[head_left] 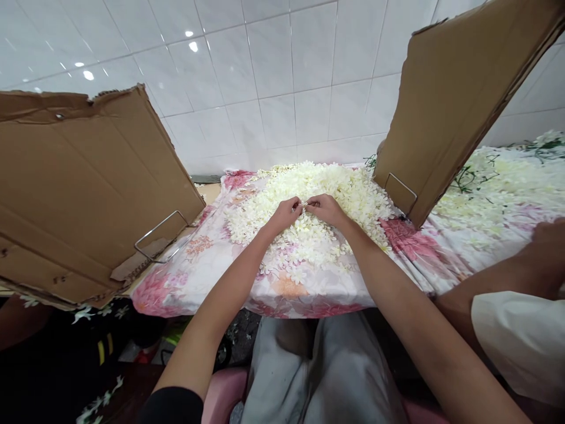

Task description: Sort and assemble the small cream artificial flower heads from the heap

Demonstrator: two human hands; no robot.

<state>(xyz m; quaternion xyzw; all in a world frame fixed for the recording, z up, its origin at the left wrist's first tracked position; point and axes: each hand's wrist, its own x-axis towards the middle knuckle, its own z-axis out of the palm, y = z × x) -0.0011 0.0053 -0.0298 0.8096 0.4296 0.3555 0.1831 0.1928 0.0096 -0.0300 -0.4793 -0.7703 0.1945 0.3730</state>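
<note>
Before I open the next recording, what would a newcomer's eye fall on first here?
Most likely the heap of white blossoms at the picture's center, on the floral cloth, where left hand and right hand nearly meet. Next, the left cardboard panel and right cardboard panel flanking it in front of the tiled wall.

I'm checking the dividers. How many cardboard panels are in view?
2: one cardboard panel left of the central flower pile, another panel to its right; more could be hidden behind them.
</note>
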